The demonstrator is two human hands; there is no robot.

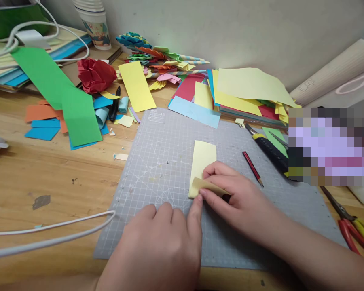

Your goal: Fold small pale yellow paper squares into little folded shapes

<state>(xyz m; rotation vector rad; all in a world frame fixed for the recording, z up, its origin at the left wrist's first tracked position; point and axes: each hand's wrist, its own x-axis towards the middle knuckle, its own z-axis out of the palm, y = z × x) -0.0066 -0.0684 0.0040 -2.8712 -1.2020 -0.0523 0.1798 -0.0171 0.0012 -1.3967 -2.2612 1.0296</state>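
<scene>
A pale yellow paper strip lies on the grey cutting mat, its near end folded back and raised. My right hand is closed on this raised end, pinching it between thumb and fingers. Something dark, too hidden to name, shows between those fingers. My left hand is mostly curled, with the index finger stretched forward. That fingertip touches the fold at the strip's near edge, beside my right thumb. The left thumb and palm are out of sight. To the right of the strip lies a dark red pencil.
A black-and-yellow utility knife and red-and-yellow handled scissors lie right. Behind are stacked coloured papers, paper flowers and a yellow strip. Green paper, a black marker and a white cable lie left.
</scene>
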